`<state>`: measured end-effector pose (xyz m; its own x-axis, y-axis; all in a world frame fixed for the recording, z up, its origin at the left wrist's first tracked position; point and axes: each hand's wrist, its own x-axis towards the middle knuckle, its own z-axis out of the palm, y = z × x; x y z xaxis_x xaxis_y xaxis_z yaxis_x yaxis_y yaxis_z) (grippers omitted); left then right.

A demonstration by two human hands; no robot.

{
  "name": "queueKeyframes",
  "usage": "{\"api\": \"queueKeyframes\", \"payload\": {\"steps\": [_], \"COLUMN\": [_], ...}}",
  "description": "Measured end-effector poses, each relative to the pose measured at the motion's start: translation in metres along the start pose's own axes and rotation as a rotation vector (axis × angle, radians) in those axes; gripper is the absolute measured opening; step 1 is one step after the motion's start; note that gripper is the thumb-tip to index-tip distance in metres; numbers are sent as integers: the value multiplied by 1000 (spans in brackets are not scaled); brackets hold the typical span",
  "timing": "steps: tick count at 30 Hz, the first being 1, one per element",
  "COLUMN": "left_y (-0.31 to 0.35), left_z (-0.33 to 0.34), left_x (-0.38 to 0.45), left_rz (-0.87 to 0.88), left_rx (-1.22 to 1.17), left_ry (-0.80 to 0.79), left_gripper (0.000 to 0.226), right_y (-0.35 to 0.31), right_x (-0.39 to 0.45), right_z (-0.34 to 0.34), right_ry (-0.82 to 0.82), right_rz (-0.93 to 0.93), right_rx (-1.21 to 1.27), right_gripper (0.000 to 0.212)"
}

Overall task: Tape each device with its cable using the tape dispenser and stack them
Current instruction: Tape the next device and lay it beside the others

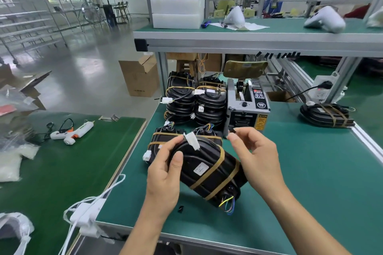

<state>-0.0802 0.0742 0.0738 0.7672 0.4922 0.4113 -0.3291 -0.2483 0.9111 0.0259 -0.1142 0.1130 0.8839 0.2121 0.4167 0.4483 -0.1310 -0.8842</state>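
Note:
A black oval device (pixel 209 174) with two brown tape bands and a white connector plug (pixel 192 141) is tilted above the green mat. My left hand (pixel 165 174) grips its left end. My right hand (pixel 255 157) supports its right side, while thumb and forefinger pinch a small dark piece that looks like tape (pixel 232 131) near the tape dispenser (pixel 246 105). Two taped devices (pixel 165 141) lie just behind it. Two taller stacks of taped devices (pixel 194 99) stand left of the dispenser.
One more taped device (pixel 325 114) lies at the right by the table rail. A glue gun (pixel 72 132) and white cables (pixel 87 211) lie on the left table. A cardboard box (pixel 141 76) stands on the floor. An upper shelf (pixel 248 35) overhangs the back.

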Motion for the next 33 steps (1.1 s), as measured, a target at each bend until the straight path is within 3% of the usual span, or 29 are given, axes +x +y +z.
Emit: {"api": "queueKeyframes", "payload": {"steps": [4,8,13,24,33], "left_y": [-16,-24,-41,-52,-52], "left_z": [8,8,3,-1,0], "left_x": [-6,-9,-12,-7,-5], "left_rz": [11,1,-65,-74,-64], "left_rx": [-31,-12,-93,-107,-106], "left_ry": [32,76,97,74,68], "left_gripper": [29,28,39,43,42], "right_y": [1,8,14,18,15], "right_x": [10,20,34,43,43], "right_z": [-3,-4,-6,-7,-8], "right_ry": [-151,-277,-420,-556,-586], "right_rz": [-221,-521,-725,-825,-856], "right_rx": [-170,-381,-520,-631,-681], "right_gripper": [17,10,3,17,16]}}
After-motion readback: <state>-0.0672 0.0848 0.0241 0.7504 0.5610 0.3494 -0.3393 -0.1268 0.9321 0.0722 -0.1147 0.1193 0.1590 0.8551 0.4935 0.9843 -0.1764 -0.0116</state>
